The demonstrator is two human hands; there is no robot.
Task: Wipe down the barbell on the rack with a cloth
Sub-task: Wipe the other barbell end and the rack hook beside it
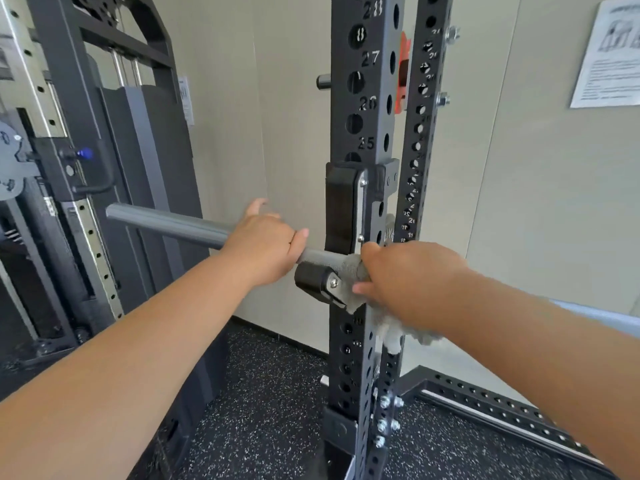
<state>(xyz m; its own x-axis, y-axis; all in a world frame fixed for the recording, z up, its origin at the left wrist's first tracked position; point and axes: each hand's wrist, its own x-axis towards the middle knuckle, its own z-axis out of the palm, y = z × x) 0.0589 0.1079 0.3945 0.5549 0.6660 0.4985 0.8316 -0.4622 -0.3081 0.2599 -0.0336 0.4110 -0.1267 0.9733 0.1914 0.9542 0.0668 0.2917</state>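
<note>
**Left hand (263,247) steadies, right hand (412,282) wipes the barbell (173,225) at the hook**

Both forearms reach in from the bottom corners, and the hands sit close together with only the hook's front lip between them. The left hand wraps over the barbell's thick grey end section, fingers curled around it, just left of the rack upright (360,133). The right hand is clamped on a grey cloth (389,329). The cloth is bunched around the bar just beside the black J-hook (341,209), and its loose tail hangs below the wrist.

The barbell lies in that hook. Its free end runs out to the left, towards a cable machine (104,168). To the right the hand and cloth hide it. Speckled rubber flooring (270,393) lies below, with a pale wall (519,185) and a printed notice (609,53) behind.

My reading is that wiping is under way at the spot where bar meets hook, with the left hand holding the bar against rolling. How much of the bar is already clean cannot be told.

The next move probably calls for sliding the wrapped cloth along the bar with firm pressure, away from the hook. The metal under the left hand still has to be covered, so that grip would need to shift aside. The bar should stay seated in the hook throughout.
</note>
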